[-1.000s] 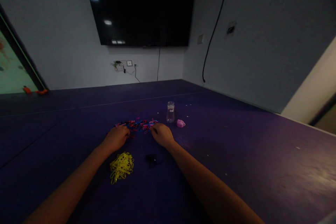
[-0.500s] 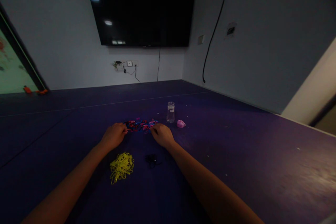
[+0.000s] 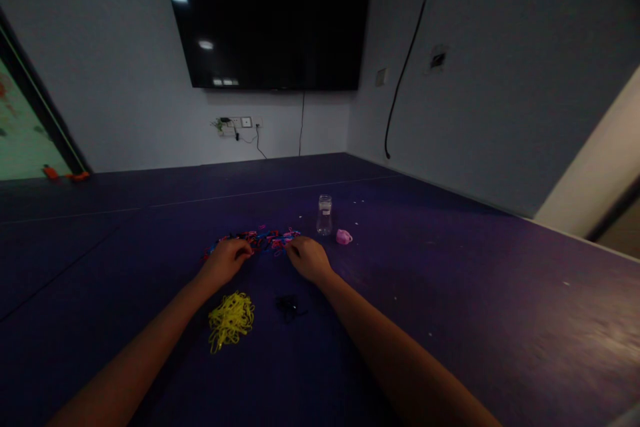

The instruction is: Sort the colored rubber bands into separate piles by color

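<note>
A long heap of mixed red, blue, pink and black rubber bands [image 3: 267,239] lies ahead of me. At its near left side is my left hand [image 3: 227,257], thumb and forefinger pinched, with a reddish bit by the tips. My right hand [image 3: 307,257] is closed at the heap's right end, its fingertips against the bands. What either pinch holds is too small to make out. Nearer to me lie a pile of yellow rubber bands [image 3: 231,320] and, between my forearms, a small black cluster [image 3: 289,307], likely black bands.
Beyond my right hand stands a clear bottle [image 3: 325,217] without a lid, a pink cap with a loop [image 3: 343,237] beside it. Small white specks dot the purple surface [image 3: 450,280]. A television [image 3: 270,20] and a hanging cable [image 3: 403,80] are on the walls.
My left hand has shifted slightly right and toward me, uncovering the heap's left end, and its pinch shows more clearly. My right hand has hardly moved.
</note>
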`<state>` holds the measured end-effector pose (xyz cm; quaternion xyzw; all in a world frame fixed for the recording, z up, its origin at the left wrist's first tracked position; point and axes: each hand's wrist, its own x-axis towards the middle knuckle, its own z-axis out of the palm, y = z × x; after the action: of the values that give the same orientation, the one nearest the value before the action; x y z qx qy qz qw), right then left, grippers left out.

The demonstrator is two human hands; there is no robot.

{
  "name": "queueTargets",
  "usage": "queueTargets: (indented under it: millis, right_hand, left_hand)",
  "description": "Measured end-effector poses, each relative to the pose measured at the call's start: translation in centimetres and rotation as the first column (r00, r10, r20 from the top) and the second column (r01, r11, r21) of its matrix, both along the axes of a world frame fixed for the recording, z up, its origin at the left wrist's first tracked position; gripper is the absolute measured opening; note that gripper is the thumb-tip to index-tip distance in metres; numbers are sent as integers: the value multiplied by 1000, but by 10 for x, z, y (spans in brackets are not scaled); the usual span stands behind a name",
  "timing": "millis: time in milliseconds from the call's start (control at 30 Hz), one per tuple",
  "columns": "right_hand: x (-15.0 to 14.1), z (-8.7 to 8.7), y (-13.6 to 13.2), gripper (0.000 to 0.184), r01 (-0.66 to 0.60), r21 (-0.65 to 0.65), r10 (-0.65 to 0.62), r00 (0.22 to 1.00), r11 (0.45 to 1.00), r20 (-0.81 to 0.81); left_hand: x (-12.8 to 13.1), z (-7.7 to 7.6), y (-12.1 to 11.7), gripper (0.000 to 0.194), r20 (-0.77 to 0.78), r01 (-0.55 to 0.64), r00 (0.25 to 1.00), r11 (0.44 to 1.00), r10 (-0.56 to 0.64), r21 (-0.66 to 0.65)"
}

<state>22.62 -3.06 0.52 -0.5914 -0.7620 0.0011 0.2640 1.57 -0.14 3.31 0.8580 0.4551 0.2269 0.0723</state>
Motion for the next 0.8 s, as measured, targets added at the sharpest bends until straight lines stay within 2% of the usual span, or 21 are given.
queueTargets:
  millis: [133, 367, 800]
  right_hand:
    - [0, 1, 0, 27, 11, -6, -11, 1000, 1000, 11]
    - [0, 2, 0, 26, -2, 2, 2, 1000, 1000, 5]
    - [0, -1, 1, 26, -5, 23, 4, 1000, 1000, 14]
  left_hand:
    - [0, -3, 1, 16, 33, -9, 999, 999, 8, 42]
    - [-1, -9, 3, 30, 27, 8, 1000, 999, -9, 44]
    - [-4, -11, 4, 27, 9, -30, 1000, 986, 29, 164]
